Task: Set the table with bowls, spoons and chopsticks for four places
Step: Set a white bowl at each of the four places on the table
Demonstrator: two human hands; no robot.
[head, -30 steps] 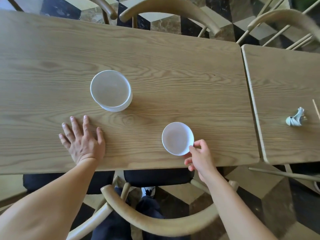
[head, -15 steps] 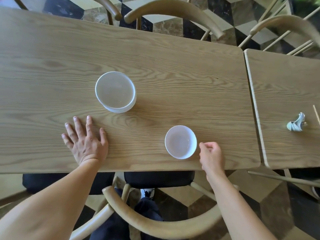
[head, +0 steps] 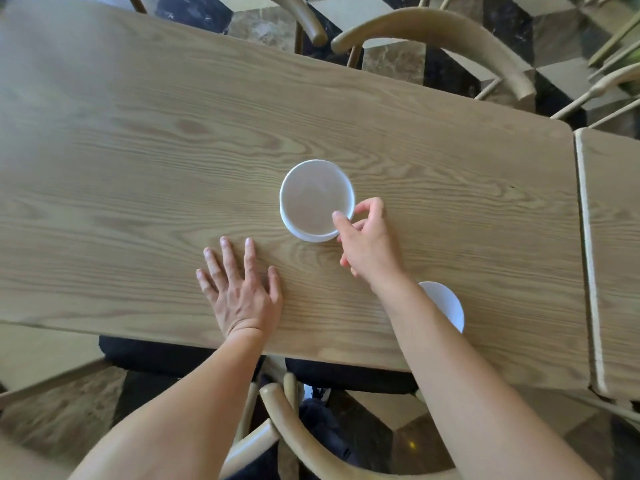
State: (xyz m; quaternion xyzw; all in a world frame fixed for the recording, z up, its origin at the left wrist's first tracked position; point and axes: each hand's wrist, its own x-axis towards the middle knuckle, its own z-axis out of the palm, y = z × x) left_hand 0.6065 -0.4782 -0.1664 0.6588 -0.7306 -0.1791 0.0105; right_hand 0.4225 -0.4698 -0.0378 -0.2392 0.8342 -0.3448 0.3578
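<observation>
Furthest left, the left hand (head: 239,292) is laid flat on the wooden table (head: 138,150), close to its near edge. The fingers are straight and spread, and nothing is held. The stack is found to its far right, apart from it.

Next, towards the middle of the table, a stack of white bowls (head: 313,202) is set upright with the mouths turned up. At least two rims are shown at its near edge, but the count cannot be told. Being round, the stack is given no long axis across the table; its only axis runs straight up.

Just right of it, the right hand (head: 369,240) is set against the stack's near-right rim. The thumb (head: 341,218) is laid over the lip into the top bowl (head: 308,188) and the fingers are curled outside the wall, so the rim is judged to be pinched. The grip thus lies at the near-right of the bowl, whose body lies to the far left of it. The right hand is plainly the nearer one. A straight upward lift is judged to be called for, so that the top bowl is freed without the one below being dragged.

Further right and nearer, a single white bowl (head: 448,306) is stood upright by the table's near edge, partly hidden by the right forearm (head: 450,375). At the far right, a second table (head: 616,237) is butted against the first.
</observation>
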